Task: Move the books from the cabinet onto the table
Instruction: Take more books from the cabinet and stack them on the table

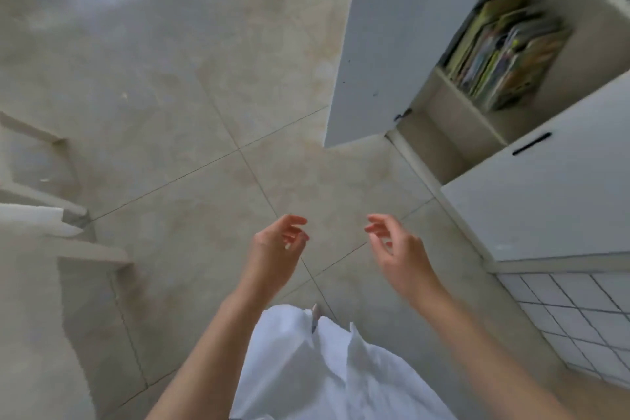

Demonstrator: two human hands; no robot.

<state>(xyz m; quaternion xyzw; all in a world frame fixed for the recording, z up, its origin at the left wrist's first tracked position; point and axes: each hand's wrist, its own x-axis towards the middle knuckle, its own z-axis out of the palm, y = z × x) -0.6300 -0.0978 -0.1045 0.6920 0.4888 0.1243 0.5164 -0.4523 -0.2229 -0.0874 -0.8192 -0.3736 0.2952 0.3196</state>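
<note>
**Both hands empty, books in the open cabinet**

Through the head camera I saw my left hand (278, 242) and my right hand (395, 244) raised side by side over the glossy beige tiled floor (191, 85), well apart from each other. The fingers of each hung loosely curled and slightly spread, and neither hand held anything. The row of thin, colourful books (504, 54) stood leaning on a shelf inside the white cabinet (552, 181) at upper right, far from both hands. The cabinet's flat white door (392, 44) stood swung open, with 1 black handle near its top edge. Pale furniture at the left edge was too blurred to identify. White cloth (327, 372) showed between my forearms.
</note>
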